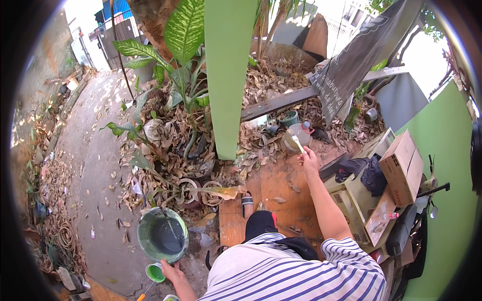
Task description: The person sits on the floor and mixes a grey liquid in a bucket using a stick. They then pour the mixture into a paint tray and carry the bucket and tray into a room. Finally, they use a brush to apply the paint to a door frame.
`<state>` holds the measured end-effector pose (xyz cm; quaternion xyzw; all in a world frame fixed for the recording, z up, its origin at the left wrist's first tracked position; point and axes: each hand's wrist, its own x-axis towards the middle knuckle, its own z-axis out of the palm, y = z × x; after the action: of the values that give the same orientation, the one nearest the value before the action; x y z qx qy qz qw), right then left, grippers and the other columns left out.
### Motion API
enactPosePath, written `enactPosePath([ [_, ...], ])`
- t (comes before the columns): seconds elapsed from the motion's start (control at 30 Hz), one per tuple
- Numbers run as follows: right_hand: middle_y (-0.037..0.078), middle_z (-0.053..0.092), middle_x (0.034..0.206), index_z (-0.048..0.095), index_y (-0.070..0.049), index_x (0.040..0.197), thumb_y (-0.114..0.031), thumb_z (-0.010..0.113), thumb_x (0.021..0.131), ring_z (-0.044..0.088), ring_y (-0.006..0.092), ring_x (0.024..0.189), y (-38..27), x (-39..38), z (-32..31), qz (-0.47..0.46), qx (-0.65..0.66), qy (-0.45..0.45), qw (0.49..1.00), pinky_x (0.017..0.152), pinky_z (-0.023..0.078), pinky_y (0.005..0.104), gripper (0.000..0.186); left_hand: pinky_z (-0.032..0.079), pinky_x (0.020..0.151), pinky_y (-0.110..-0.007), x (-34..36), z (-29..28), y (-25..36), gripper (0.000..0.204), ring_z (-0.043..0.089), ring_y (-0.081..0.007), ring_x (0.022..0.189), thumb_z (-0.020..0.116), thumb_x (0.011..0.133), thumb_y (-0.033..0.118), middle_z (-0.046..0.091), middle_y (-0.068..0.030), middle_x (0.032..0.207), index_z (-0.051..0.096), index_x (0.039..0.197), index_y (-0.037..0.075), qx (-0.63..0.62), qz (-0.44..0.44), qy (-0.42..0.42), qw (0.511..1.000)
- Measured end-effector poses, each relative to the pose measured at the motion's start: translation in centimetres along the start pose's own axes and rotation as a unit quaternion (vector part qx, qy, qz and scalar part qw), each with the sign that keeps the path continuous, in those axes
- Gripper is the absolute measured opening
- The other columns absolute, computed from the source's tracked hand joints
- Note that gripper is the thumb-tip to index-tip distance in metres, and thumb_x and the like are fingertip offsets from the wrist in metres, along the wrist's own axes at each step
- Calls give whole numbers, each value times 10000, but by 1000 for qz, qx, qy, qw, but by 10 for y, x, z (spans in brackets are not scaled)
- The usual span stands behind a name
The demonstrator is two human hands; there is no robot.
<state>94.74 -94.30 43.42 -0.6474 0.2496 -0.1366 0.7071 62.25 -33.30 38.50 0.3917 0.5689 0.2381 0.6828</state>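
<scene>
you have two hands in view, and each has something in its grip. your right hand (308, 159) is clenched around one flat paintbrush (295, 141), its pale bristle end pointing up and away from you. your left hand (173, 272) is grasping one small green cup (155, 272) at its right edge, just below the large bucket. bright green shows inside the cup; you can't tell how much it holds. one orange-handled tool (141, 297) with a thin shaft lies beside it.

the one large bucket (142, 229) has greenish walls and grey liquid in it. past the brush stands one translucent jug (303, 134), its contents unclear, with one teal pot (289, 118) behind it. two round-rimmed pots (211, 185) sit side by side near the leafy plant (183, 35). to your right, one cardboard box (400, 170) leans beside a black plastic bag (373, 175).
</scene>
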Motion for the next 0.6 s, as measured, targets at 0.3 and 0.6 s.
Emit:
enactPosePath([
  [0.3,48,575,686,515,-35,1110,-192,434,1023,552,136,481,131,154,-17,156,-134,46,978,377,415,275,197,481,892,-426,-34,84,-31,464,520,-248,1173,571,883,284,544,-110,1301,514,1293,72,28,-42,-7,999],
  [0.6,23,576,767,502,-54,1146,-181,464,1015,546,100,549,174,173,-38,261,-165,-3,951,442,419,237,187,441,972,-404,-65,175,-21,416,514,-224,1153,524,949,359,544,-95,1263,505,1254,76,91,-15,-27,995],
])
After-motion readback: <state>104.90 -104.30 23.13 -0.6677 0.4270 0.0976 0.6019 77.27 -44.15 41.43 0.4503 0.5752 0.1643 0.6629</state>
